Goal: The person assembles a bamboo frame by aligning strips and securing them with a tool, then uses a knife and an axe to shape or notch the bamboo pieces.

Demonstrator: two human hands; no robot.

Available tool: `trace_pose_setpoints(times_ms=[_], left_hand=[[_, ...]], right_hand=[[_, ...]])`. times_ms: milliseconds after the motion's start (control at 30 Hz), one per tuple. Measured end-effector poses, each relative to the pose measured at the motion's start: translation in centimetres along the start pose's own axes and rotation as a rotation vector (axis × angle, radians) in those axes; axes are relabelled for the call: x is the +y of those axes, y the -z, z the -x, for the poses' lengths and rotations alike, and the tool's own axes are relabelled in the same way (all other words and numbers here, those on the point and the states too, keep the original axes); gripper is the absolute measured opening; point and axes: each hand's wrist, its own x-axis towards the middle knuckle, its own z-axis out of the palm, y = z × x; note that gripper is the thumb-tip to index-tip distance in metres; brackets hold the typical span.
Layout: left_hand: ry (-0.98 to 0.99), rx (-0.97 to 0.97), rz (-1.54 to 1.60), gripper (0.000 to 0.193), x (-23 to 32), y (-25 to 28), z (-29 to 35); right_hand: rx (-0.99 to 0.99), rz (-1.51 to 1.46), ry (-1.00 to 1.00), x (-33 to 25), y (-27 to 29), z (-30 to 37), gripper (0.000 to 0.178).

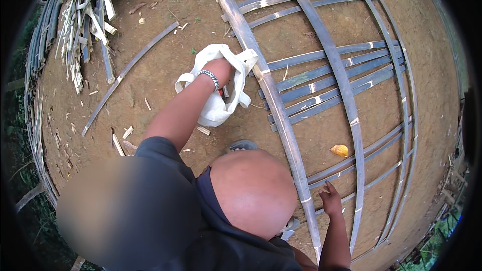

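Observation:
My left hand [221, 69] reaches down into a white cloth bag [215, 112] on the ground, and its fingers are hidden inside. A braided bracelet is on that wrist. Something red and a greyish piece show in the bag below the wrist, too small to name. Off to the right, my right hand [330, 200] hangs above the bamboo lattice [281, 105], holding nothing, its fingers loosely apart. The lattice lies flat, with a thick bamboo pole along its left side and split strips crossing under and over.
A heap of split bamboo [93, 25] lies at the far left beside long dark poles [37, 85]. One curved strip [128, 70] rests on the brown dirt left of the bag. Small wood offcuts [118, 144] are scattered around, and a yellow leaf [340, 150] lies within the lattice.

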Motion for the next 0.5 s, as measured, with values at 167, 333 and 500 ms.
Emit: trace_pose_setpoints(times_ms=[167,333,500], left_hand=[[0.034,0.070,0.054,0.022,-1.0,-0.6,-0.8],[0.116,0.103,0.137,0.023,-1.3,-2.0,-0.5],[0.115,0.201,0.058,0.024,-0.6,-4.2,-0.3]], right_hand=[[0.025,0.044,0.021,-0.8,0.6,0.5,0.065],[-0.005,0.012,0.012,-2.7,0.2,0.4,0.065],[0.009,0.030,0.069,-3.1,-0.8,-0.3,0.065]])
